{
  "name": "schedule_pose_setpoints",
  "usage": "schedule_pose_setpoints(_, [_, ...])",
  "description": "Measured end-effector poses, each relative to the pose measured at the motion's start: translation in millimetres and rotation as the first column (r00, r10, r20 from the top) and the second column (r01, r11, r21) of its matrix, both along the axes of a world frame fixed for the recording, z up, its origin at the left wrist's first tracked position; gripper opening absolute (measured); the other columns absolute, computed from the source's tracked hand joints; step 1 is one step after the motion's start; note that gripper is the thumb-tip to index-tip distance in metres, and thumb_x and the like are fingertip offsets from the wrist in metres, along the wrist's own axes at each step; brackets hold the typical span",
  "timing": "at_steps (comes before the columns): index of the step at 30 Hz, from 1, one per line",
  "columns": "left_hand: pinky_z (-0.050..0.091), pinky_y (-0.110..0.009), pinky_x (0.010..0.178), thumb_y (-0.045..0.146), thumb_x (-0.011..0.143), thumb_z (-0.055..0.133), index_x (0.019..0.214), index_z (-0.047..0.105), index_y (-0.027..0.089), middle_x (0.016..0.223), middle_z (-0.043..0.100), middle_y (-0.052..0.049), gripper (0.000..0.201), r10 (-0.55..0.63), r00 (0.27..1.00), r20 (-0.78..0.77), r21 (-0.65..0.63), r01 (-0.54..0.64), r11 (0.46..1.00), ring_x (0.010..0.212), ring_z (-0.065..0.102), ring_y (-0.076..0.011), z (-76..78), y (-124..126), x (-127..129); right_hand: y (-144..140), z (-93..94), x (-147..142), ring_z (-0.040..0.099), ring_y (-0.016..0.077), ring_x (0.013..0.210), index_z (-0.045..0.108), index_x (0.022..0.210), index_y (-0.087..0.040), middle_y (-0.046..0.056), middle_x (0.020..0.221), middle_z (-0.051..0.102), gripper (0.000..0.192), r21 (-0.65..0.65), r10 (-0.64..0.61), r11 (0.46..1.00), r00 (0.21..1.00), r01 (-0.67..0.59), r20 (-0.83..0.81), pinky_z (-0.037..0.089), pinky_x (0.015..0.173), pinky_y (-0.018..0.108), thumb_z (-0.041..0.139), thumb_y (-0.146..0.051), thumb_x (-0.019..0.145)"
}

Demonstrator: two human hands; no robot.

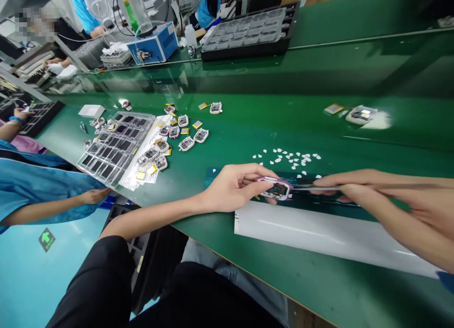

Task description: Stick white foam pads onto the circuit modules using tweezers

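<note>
Between the thumb and fingers of my left hand (pixel 230 188) is a small watch-like device housing (pixel 278 190), pink-edged and white, its inner electronics showing. My right hand (pixel 400 200) is closed on slim metal tweezers (pixel 369 187). Their tip reaches to the right edge of the housing; whether it touches cannot be made out. Just beyond both hands, small white pieces (pixel 298 160) lie scattered on the green table. Under the hands is a dark glossy sheet (pixel 220 175), and a white glossy strip (pixel 305 228) runs along its near side.
Several open housings with yellow-edged batteries (pixel 173 131) lie left of centre, by a clear tray of dark screens (pixel 115 148). One more housing (pixel 362 115) sits at the far right. Stacked clear trays (pixel 248 30) stand on the back ledge. A co-worker's arm (pixel 53 207) is at left.
</note>
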State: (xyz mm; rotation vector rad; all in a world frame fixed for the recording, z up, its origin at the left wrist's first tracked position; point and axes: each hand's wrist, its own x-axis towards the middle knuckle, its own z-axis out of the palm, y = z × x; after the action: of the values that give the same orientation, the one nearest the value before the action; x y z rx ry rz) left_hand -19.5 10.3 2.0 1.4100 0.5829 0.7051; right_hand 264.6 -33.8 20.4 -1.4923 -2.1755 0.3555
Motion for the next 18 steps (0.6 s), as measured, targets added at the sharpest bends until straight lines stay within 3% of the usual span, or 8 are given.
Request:
schedule_pose_setpoints(1, [0.06, -0.031, 0.081, 0.038, 0.099, 0.062, 0.108, 0.066, 0.013, 0.097, 0.078, -0.011, 0.027, -0.026, 0.998, -0.05, 0.092, 0.03, 0.995, 0.085, 0.076, -0.0172, -1.1, 0.1, 1.4, 3.6, 3.6, -2.8, 0.078, 0.0242, 0.09, 0.081, 0.094, -0.041, -0.002, 0.102, 0.081, 0.052, -0.036, 0.083, 0.996, 0.996, -0.083, -0.021, 0.066, 0.08, 0.039, 0.039, -0.068, 0.102])
schedule_pose_setpoints(3, [0.053, -0.027, 0.071, 0.039, 0.101, 0.058, 0.107, 0.064, 0.015, 0.087, 0.076, -0.007, 0.026, -0.044, 0.978, -0.203, 0.302, 0.106, 0.947, 0.075, 0.07, -0.0141, -4.1, 1.1, 3.8, 9.3, 7.4, -7.1, 0.079, 0.0247, 0.091, 0.082, 0.09, -0.039, -0.003, 0.102, 0.081, 0.053, -0.058, 0.124, 0.99, 0.991, -0.127, -0.048, 0.066, 0.082, 0.04, 0.039, -0.068, 0.103])
schedule_pose_setpoints(5, [0.047, -0.027, 0.066, 0.04, 0.104, 0.053, 0.107, 0.065, 0.016, 0.082, 0.073, -0.004, 0.027, -0.021, 0.946, -0.324, 0.461, 0.178, 0.869, 0.068, 0.063, -0.0132, -7.7, 2.9, 5.2, 13.0, 7.4, -8.0, 0.079, 0.0245, 0.088, 0.081, 0.088, -0.037, -0.003, 0.103, 0.081, 0.056, -0.076, 0.092, 0.992, 0.994, -0.096, -0.053, 0.066, 0.082, 0.04, 0.038, -0.07, 0.102])
schedule_pose_setpoints(7, [0.049, -0.028, 0.072, 0.04, 0.107, 0.048, 0.109, 0.066, 0.016, 0.088, 0.074, -0.006, 0.03, -0.01, 0.934, -0.357, 0.545, 0.217, 0.81, 0.075, 0.064, -0.0154, -11.0, 5.1, 5.7, 15.3, 5.9, -6.0, 0.078, 0.024, 0.085, 0.081, 0.087, -0.037, -0.003, 0.101, 0.081, 0.058, -0.12, 0.089, 0.988, 0.994, -0.096, -0.064, 0.066, 0.079, 0.04, 0.038, -0.073, 0.101])
schedule_pose_setpoints(12, [0.051, -0.034, 0.099, 0.034, 0.11, 0.043, 0.122, 0.066, 0.016, 0.118, 0.076, -0.012, 0.032, -0.104, 0.901, -0.422, 0.577, 0.355, 0.735, 0.109, 0.066, -0.0215, -12.6, 7.8, 5.6, 19.2, 5.5, 0.4, 0.078, 0.0236, 0.08, 0.08, 0.077, -0.035, 0.001, 0.098, 0.082, 0.067, -0.16, 0.077, 0.983, 0.994, -0.089, -0.082, 0.065, 0.072, 0.037, 0.035, -0.081, 0.098])
schedule_pose_setpoints(18, [0.05, -0.036, 0.103, 0.033, 0.11, 0.04, 0.131, 0.062, 0.012, 0.132, 0.073, -0.017, 0.037, -0.117, 0.88, -0.46, 0.569, 0.393, 0.722, 0.116, 0.063, -0.0246, -12.1, 8.3, 7.2, 24.2, 3.6, 10.6, 0.077, 0.0225, 0.073, 0.081, 0.075, -0.035, 0.002, 0.092, 0.081, 0.073, -0.164, 0.103, 0.98, 0.993, -0.111, -0.055, 0.061, 0.062, 0.035, 0.034, -0.088, 0.094])
